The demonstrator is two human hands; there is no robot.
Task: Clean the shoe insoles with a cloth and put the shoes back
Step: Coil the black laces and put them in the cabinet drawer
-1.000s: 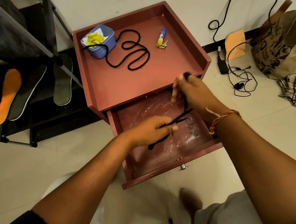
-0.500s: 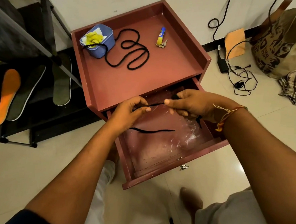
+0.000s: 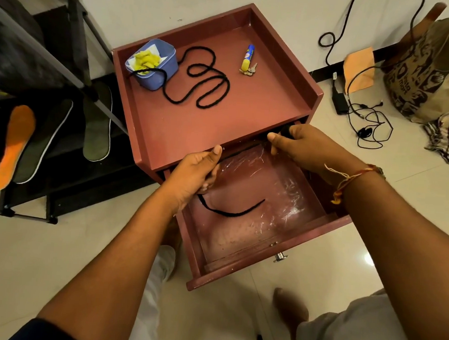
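Both hands hold one black lace stretched over the open drawer of a red cabinet. My left hand grips it near the drawer's back left, and the loose end curves down onto the drawer floor. My right hand pinches the other part at the drawer's back right, with a dark bundle in its fingers. Orange insoles and grey-green insoles lean on a dark shoe rack at the left. A blue tub with a yellow cloth stands on the cabinet top.
A second black lace lies coiled on the cabinet top, beside a keyring with a blue and yellow tag. On the floor at right are black cables, an orange cloth, a patterned bag and a checked cloth.
Both hands moved up and apart to the drawer's back edge, pulling the lace taut between them. The loose end now curves across the drawer floor.
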